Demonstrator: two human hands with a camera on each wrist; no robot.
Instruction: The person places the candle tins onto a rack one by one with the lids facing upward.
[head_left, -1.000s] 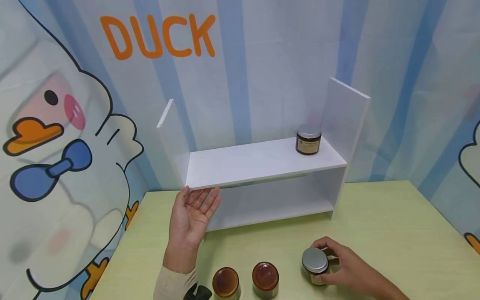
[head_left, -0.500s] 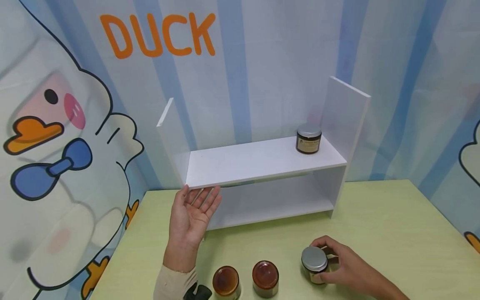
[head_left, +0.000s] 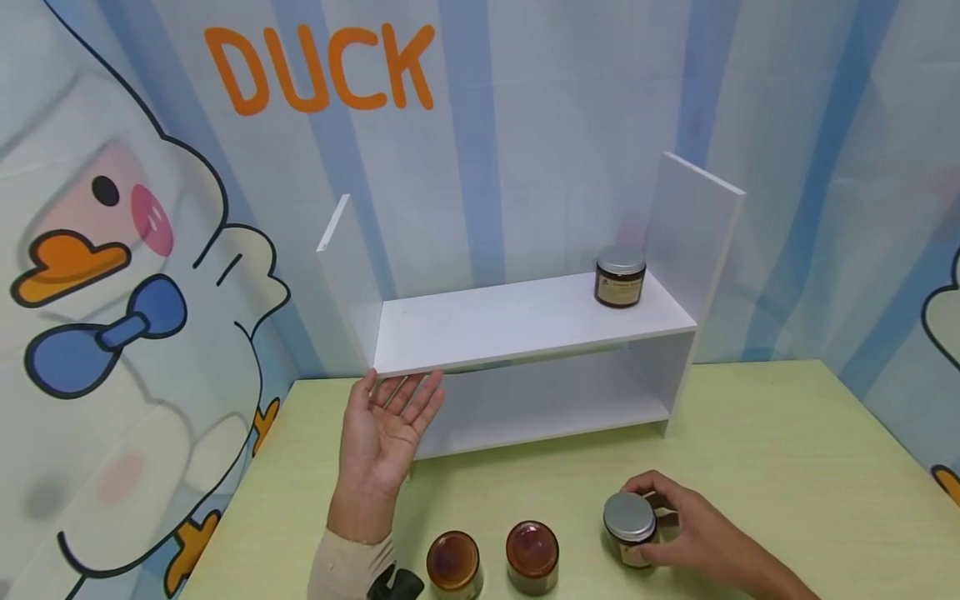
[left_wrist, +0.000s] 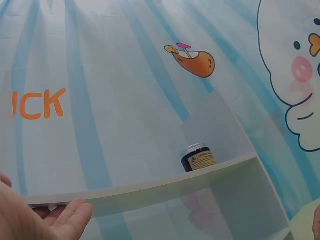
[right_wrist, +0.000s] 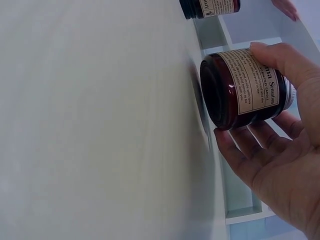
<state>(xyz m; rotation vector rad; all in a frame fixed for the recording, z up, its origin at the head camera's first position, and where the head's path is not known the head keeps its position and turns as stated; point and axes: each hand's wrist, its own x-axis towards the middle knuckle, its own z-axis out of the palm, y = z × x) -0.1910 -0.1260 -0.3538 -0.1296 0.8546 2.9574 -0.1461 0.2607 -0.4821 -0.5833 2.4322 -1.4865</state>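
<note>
My right grip (head_left: 678,529) is clamped on a candle jar (head_left: 630,518) with a silver lid, thumb on one side of the label and fingers curled round the other; the jar is in front of the white shelf (head_left: 540,398), nearer that shelf's right end, low over the table (head_left: 787,467); its base shows in the right wrist view, so I take it to be tipped or slightly raised (whether part of the rim touches the table, I cannot tell); my left grip (head_left: 386,450) has its fingers apart from the palm, which faces up, and they lie under the front edge of the upper board, at the left end of the white shelf; another silver-lidded jar (head_left: 620,283) stands upright on the white shelf, on that upper board close to the right side panel; in front of the white shelf, towards its left end, are a first brown jar (head_left: 454,562) and a second brown jar (head_left: 532,552), just beside one another and held by nobody; as I judge it, the step in hand is taking hold of the one jar while steadying the white shelf; the next move would call for a firm pinch, the jar brought level, and a path well apart from the white shelf's front edges.
</note>
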